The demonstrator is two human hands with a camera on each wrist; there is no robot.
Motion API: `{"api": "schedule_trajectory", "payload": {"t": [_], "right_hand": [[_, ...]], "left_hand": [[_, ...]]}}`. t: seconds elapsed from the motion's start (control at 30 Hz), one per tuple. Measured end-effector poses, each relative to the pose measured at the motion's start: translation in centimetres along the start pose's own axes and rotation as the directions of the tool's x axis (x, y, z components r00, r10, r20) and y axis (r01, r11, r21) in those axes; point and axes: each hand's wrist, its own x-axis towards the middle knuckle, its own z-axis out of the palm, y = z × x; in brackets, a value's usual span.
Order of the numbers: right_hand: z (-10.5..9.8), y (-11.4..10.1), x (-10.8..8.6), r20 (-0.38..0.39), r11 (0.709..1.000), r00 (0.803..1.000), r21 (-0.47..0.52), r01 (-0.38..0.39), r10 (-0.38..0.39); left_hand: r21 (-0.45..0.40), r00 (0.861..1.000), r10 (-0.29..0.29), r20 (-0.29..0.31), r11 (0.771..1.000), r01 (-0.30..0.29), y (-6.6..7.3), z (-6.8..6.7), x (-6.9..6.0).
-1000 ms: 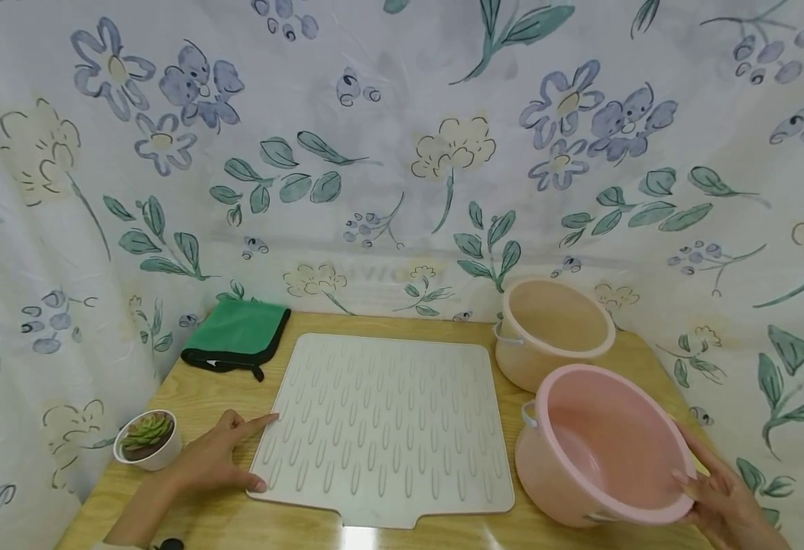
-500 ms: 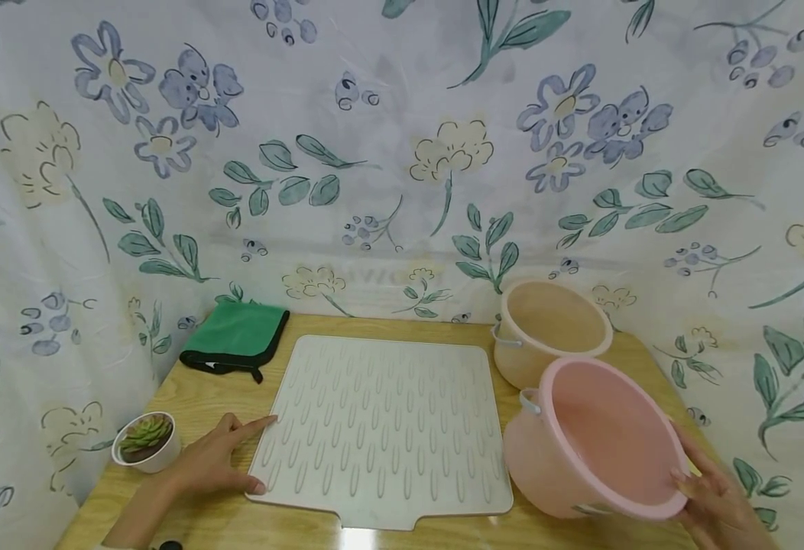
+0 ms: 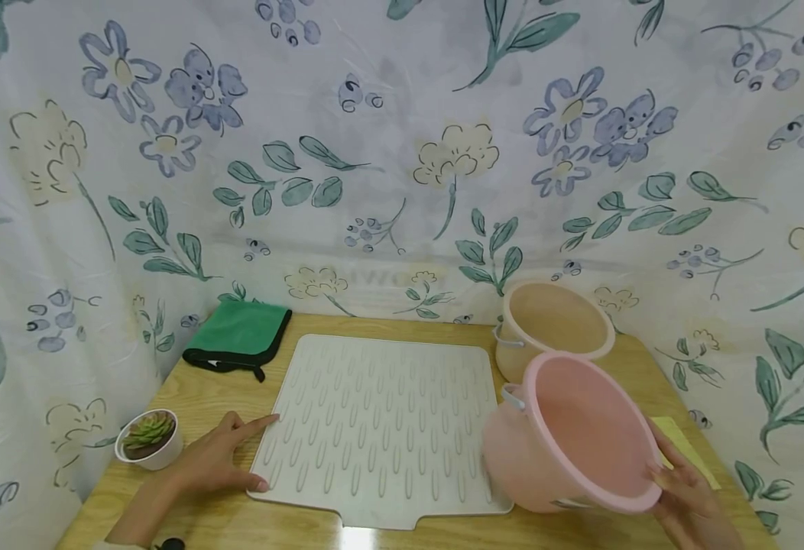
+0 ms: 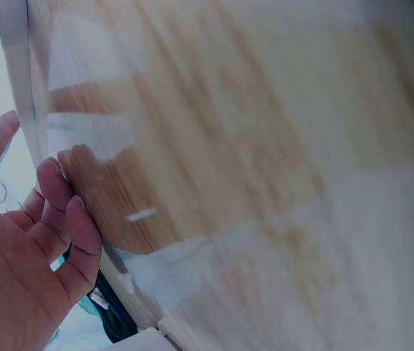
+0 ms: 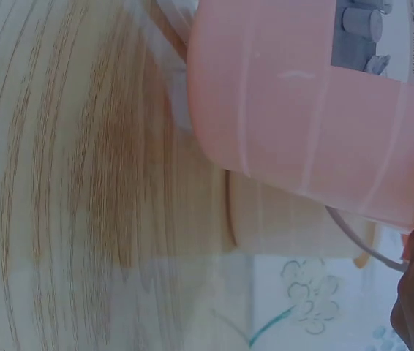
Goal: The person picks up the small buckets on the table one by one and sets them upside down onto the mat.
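Observation:
A white ridged draining board (image 3: 384,428) lies on the table with a short tab on its near edge. My left hand (image 3: 216,458) touches its left edge with index fingertip and thumb. In the left wrist view, the other fingers (image 4: 83,241) bend beside the tabletop. My right hand (image 3: 687,496) grips the right rim of a pink bucket (image 3: 519,458), thumb inside the rim. The bucket tilts with its mouth to the right, its base over the board's right edge; whether they touch cannot be told. A label (image 5: 379,36) shows on its side in the right wrist view.
A beige bucket (image 3: 512,363) stands at the back right, partly behind the pink one. A yellow sheet (image 3: 691,451) lies at the right edge. A green black-edged cloth (image 3: 240,332) is at the back left, a potted succulent (image 3: 161,457) at the left. Patterned curtains surround the table.
The right hand has moved the pink bucket left and slightly up, tilting it more, so it overlaps the board's right edge. The yellow sheet has come into sight. The left hand has stayed put.

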Motion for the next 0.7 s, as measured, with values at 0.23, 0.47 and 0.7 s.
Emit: {"api": "schedule_trajectory", "payload": {"t": [0.23, 0.47, 0.7], "right_hand": [[0.3, 1.1, 1.5, 0.043, 0.996, 0.997, 0.066, 0.056, -0.059], [0.6, 2.5, 3.1, 0.06, 0.987, 0.992, 0.124, 0.106, -0.114], [0.7, 3.7, 4.0, 0.081, 0.98, 0.986, 0.147, 0.132, -0.145]], "left_hand": [[0.003, 1.0, -0.009, 0.004, 1.0, 0.009, 0.1, 0.0, 0.0], [-0.008, 1.0, -0.008, 0.002, 1.0, 0.008, 0.1, -0.1, 0.0], [-0.021, 1.0, -0.018, 0.015, 1.0, 0.019, 0.1, -0.1, 0.1]]}}
